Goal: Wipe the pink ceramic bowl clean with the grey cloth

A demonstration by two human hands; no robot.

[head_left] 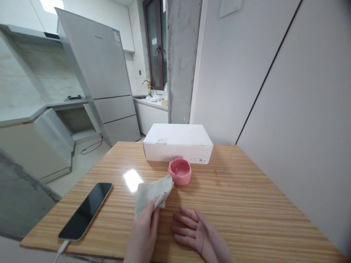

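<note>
I see a left hand [142, 232] pinching a soft, pale cloth [150, 193] between its thumb and fingers. The cloth starts at the fingers and goes forward, away from the person. Its long way looks slanted, from the near left up to the far right. One folded corner points right at a little pink bowl [182, 179] and seems to touch its near left side. I can't tell if it really touches.

The right hand [203, 233] is open and has nothing in it. Its fingers are a bit apart and point left, and its palm shows. The left hand is nearer to the cloth, because it has it. The tips of the right fingers look a bit nearer to the bowl, which is ahead of both hands.

The bowl sits flat on the wood table [246, 197], with its open top up. It is about as wide as it is long, so I see no long side. It is just in front of a big white box [178, 153]. A black phone [85, 212] lies off to the left, with a white wire [63, 246] in its near end.
</note>
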